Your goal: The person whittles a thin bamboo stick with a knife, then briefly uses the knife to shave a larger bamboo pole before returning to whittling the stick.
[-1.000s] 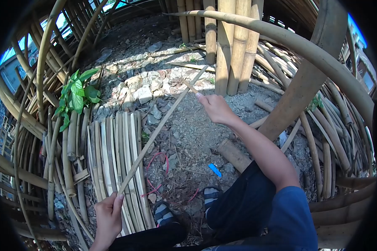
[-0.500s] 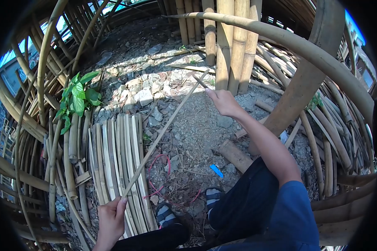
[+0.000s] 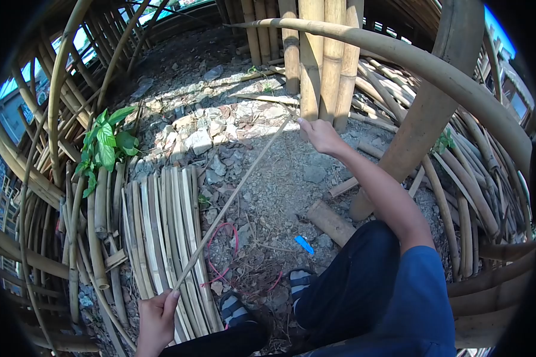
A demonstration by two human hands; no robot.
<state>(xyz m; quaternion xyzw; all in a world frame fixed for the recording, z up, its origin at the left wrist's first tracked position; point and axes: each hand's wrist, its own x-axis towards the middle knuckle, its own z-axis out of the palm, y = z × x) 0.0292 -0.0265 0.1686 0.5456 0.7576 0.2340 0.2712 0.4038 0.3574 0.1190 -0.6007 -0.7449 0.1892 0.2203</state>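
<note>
A long thin bamboo strip (image 3: 235, 193) runs diagonally from the lower left to the upper middle. My left hand (image 3: 156, 320) grips its lower end, thumb pressed along the strip. My right hand (image 3: 323, 137) is closed at the far end, on a small dark blade-like tool (image 3: 290, 109) that meets the strip; much of the tool is hidden. Below the strip lies a row of split bamboo slats (image 3: 164, 226), beside my left hand. A loop of pink string (image 3: 237, 247) lies on the ground to the right of the slats.
Upright bamboo poles (image 3: 311, 65) stand at the top. A thick curved pole (image 3: 423, 59) arches across the upper right, with a slanted post (image 3: 420, 128) under it. A short bamboo piece (image 3: 330, 222), a blue scrap (image 3: 304, 244) and a leafy plant (image 3: 106, 141) are also in view.
The tool in my right hand has turned and now sits against the strip's far end. My right hand has shifted slightly right and down. The view has moved a little.
</note>
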